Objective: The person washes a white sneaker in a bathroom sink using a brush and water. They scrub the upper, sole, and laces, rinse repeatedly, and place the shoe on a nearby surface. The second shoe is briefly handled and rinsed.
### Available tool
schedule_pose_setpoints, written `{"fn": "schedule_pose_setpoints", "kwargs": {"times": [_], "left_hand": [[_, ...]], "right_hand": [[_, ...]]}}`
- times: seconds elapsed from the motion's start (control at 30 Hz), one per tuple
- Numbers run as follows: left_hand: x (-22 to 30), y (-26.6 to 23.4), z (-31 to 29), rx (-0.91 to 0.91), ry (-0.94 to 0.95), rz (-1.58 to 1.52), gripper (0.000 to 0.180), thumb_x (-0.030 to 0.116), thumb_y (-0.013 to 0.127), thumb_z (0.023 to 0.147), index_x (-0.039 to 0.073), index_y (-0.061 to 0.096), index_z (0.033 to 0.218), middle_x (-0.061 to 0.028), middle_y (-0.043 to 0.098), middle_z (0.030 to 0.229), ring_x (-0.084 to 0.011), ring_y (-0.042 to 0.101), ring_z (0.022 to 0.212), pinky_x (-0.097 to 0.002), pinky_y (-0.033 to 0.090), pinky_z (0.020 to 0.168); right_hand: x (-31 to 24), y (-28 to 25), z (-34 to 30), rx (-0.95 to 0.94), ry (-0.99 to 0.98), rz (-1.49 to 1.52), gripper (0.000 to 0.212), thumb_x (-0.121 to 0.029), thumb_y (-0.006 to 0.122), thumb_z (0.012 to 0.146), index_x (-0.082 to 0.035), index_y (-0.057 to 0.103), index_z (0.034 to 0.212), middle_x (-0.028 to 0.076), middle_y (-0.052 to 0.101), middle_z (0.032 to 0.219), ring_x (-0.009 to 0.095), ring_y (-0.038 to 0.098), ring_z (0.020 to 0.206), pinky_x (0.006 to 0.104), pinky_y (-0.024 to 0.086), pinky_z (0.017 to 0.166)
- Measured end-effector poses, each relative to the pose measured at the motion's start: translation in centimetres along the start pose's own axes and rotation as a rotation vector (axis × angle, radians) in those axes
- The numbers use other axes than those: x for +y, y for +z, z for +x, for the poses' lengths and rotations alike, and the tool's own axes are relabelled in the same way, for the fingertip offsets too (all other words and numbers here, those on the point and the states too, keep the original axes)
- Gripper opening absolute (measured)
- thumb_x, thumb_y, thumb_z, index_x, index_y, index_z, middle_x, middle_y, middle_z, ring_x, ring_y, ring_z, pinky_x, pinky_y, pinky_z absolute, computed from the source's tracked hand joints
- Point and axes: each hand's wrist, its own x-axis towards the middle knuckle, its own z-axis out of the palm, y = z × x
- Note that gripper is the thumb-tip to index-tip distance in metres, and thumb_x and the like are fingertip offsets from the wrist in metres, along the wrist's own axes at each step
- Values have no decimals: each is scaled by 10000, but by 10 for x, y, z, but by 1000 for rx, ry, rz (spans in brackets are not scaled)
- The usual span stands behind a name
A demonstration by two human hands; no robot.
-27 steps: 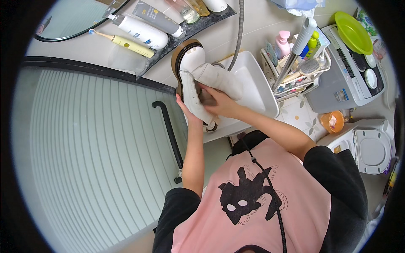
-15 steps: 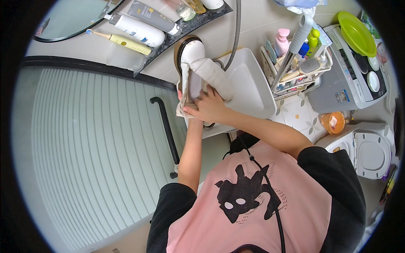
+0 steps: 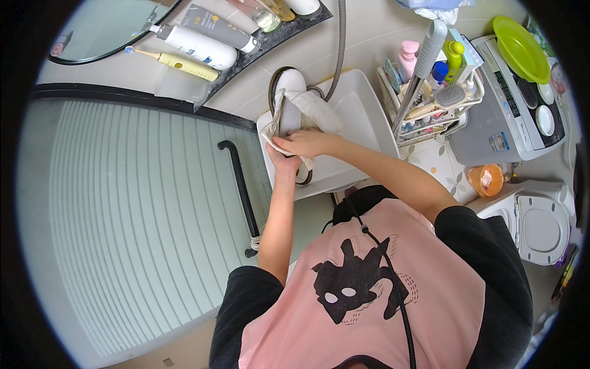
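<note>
Holding a slouched, round-toed white boot point(image 3: 291, 115) with both hands point(image 3: 305, 142).

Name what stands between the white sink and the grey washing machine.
The head view shows a tiered rack holding toiletries, and a grey-handled pole.

The shirt point(image 3: 364, 307) has a pink front, black sleeves point(image 3: 491, 258) and a black printed figure point(image 3: 356, 277); a black cord point(image 3: 403, 307) overlies it.

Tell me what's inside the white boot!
Inside the white boot, a pale grey surface shows; I can't tell whether it's lining or insole. The right hand covers part of the opening, so what's under it stays hidden.
</note>
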Motion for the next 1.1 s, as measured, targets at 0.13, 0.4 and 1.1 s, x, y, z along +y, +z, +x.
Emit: {"fn": "schedule_pose_setpoints", "kwargs": {"times": [0.13,0.4,1.1], "left_hand": [[4,8,-8,147,-83,-44,554,550,401,741,161,483,1126,-91,472,1159,-285,431,1077,-484,294,928],[1,30,-31,27,-135,19,649,578,310,747,150,409,1225,-89,390,1264,-279,353,1159,-483,237,966],[-5,21,-43,74,-149,-51,609,539,302,789,151,383,1250,-72,371,1288,-279,318,1194,-469,210,992]], "right_hand": [[3,0,-5,-44,23,259,501,-468,232,878,-96,478,1108,154,577,880,220,534,844,313,402,736],[29,-6,2,69,-167,641,390,-287,395,838,-20,503,1100,147,492,1109,199,463,1011,265,368,841],[23,-1,-10,600,-36,-138,824,-431,636,615,1,313,1239,235,253,1295,365,212,1223,470,226,972]]}}
